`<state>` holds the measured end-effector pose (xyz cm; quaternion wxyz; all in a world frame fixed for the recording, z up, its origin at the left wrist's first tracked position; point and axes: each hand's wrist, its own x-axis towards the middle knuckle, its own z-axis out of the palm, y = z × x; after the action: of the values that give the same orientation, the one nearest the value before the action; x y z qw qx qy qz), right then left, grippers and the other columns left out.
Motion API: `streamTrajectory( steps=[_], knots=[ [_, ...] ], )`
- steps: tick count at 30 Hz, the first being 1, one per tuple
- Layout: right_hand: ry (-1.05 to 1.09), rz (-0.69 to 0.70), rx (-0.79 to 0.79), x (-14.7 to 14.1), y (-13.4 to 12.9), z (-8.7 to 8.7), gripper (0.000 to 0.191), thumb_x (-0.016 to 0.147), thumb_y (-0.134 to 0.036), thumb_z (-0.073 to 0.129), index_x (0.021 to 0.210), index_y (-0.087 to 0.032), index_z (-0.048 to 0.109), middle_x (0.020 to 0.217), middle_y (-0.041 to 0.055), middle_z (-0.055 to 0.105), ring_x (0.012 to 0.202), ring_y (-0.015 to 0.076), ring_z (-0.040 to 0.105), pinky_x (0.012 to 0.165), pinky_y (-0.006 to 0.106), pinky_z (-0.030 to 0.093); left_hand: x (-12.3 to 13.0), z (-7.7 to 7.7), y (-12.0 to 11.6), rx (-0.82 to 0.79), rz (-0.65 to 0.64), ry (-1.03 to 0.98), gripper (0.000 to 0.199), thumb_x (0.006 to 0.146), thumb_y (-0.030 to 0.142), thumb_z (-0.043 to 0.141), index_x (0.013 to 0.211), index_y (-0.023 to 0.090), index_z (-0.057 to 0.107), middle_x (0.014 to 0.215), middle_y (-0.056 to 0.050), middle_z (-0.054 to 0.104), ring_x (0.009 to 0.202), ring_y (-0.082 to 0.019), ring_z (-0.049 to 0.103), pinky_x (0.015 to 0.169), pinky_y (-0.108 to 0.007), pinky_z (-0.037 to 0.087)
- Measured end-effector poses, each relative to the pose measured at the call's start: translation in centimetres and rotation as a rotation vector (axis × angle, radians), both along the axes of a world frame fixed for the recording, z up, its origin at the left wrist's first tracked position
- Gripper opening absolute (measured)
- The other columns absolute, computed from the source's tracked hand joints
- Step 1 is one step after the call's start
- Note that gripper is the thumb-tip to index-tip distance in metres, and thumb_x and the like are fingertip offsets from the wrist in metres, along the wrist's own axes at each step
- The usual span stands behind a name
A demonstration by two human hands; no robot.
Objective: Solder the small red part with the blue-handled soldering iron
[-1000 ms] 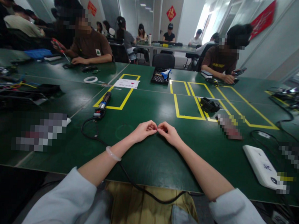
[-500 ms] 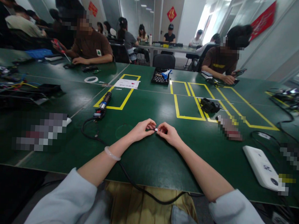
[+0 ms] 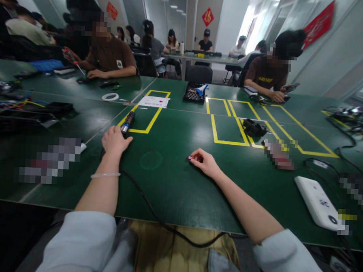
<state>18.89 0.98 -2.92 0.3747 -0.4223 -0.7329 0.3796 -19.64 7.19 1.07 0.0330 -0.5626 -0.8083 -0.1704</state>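
Observation:
My right hand (image 3: 205, 163) is closed in a pinch above the middle of the green table. Between thumb and fingertips it holds a small red-and-white part (image 3: 189, 158), too small to identify. To the left, my left hand (image 3: 116, 141) lies over the lower end of a dark cylindrical tool (image 3: 128, 123) with a silver and blue band. Its thumb is stretched out away from the fingers, and the hand hides the tool's cable end. A black cable (image 3: 142, 195) runs from under my left wrist over the table's front edge.
Yellow tape rectangles mark the table, one around a white paper (image 3: 154, 101). A black tray (image 3: 194, 93) stands at the back; a black device (image 3: 255, 128) and a white power bank (image 3: 316, 204) are at right. Two people sit opposite, one holding a screwdriver (image 3: 77, 61).
My left hand has left the small part and moved left onto the cable end of the tool. My right hand stays in place, still pinching the part.

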Motion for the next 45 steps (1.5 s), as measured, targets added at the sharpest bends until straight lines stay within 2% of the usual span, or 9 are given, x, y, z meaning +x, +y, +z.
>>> streamTrajectory(
  steps=[3,6,15,22,28,32,38,45],
  knots=[
    [0.002,0.004,0.003,0.0,0.0,0.1,0.017,0.080,-0.029,0.063,0.092,-0.018,0.058,0.069,-0.0030,0.055,0.060,0.0109,0.049,0.060,0.024,0.041,-1.6,-0.2,0.3,-0.149,0.023,-0.031,0.070,0.075,0.049,0.064,0.134,0.016,0.046,0.135,-0.023,0.048,0.119,-0.043,0.049,0.091,-0.054,0.044],
    [0.008,0.015,0.005,0.0,0.0,0.0,0.017,0.081,-0.029,0.063,0.093,-0.018,0.057,0.070,-0.0031,0.054,0.061,0.0107,0.049,0.060,0.024,0.041,-1.5,-0.2,0.6,-0.179,-0.008,-0.012,0.065,0.075,0.048,0.064,0.130,0.016,0.049,0.130,-0.023,0.051,0.115,-0.041,0.052,0.086,-0.050,0.047],
    [-0.004,0.017,0.007,-0.1,0.0,-0.2,0.017,0.081,-0.030,0.064,0.090,-0.018,0.058,0.071,-0.0022,0.055,0.062,0.0111,0.049,0.060,0.024,0.040,3.0,-0.2,0.2,-0.133,-0.084,0.062,0.057,0.073,0.047,0.064,0.118,0.012,0.056,0.119,-0.023,0.056,0.107,-0.038,0.055,0.083,-0.045,0.048],
    [0.039,0.033,0.050,-0.1,0.0,0.0,0.014,0.082,-0.027,0.061,0.092,-0.019,0.055,0.074,-0.0023,0.054,0.064,0.0109,0.049,0.062,0.024,0.040,8.6,-0.1,-1.2,-0.128,-0.289,0.056,0.052,0.076,0.044,0.060,0.120,0.017,0.055,0.115,-0.015,0.058,0.104,-0.031,0.057,0.083,-0.039,0.050],
    [0.025,0.004,0.139,0.1,0.1,-0.3,0.008,0.085,-0.026,0.060,0.086,-0.019,0.056,0.074,-0.0022,0.051,0.063,0.0109,0.047,0.062,0.024,0.040,14.4,-0.6,-3.6,-0.080,-0.559,0.063,0.060,0.078,0.041,0.061,0.131,0.018,0.047,0.124,-0.012,0.055,0.110,-0.028,0.053,0.088,-0.036,0.048],
    [0.009,-0.017,0.176,0.1,0.1,-0.4,0.007,0.086,-0.026,0.058,0.086,-0.020,0.055,0.077,-0.0013,0.051,0.064,0.0114,0.047,0.063,0.024,0.040,17.1,-0.9,-5.2,-0.049,-0.728,0.054,0.061,0.079,0.038,0.061,0.133,0.017,0.045,0.126,-0.012,0.054,0.112,-0.027,0.051,0.093,-0.036,0.046],
    [-0.053,-0.022,0.240,0.0,0.1,-0.3,0.004,0.086,-0.021,0.058,0.085,-0.019,0.055,0.080,-0.0007,0.050,0.065,0.0115,0.048,0.064,0.025,0.042,18.8,-1.1,-6.6,-0.035,-0.862,0.019,0.063,0.079,0.035,0.060,0.137,0.019,0.041,0.127,-0.010,0.052,0.113,-0.026,0.050,0.094,-0.036,0.046],
    [-0.090,-0.024,0.256,-0.3,-0.2,0.0,0.004,0.086,-0.021,0.060,0.087,-0.019,0.062,0.089,0.0025,0.053,0.068,0.0118,0.052,0.068,0.027,0.045,19.1,-1.0,-7.0,-0.022,-0.885,0.043,0.063,0.081,0.036,0.059,0.138,0.016,0.041,0.127,-0.012,0.052,0.110,-0.026,0.051,0.094,-0.037,0.046]
  ],
)
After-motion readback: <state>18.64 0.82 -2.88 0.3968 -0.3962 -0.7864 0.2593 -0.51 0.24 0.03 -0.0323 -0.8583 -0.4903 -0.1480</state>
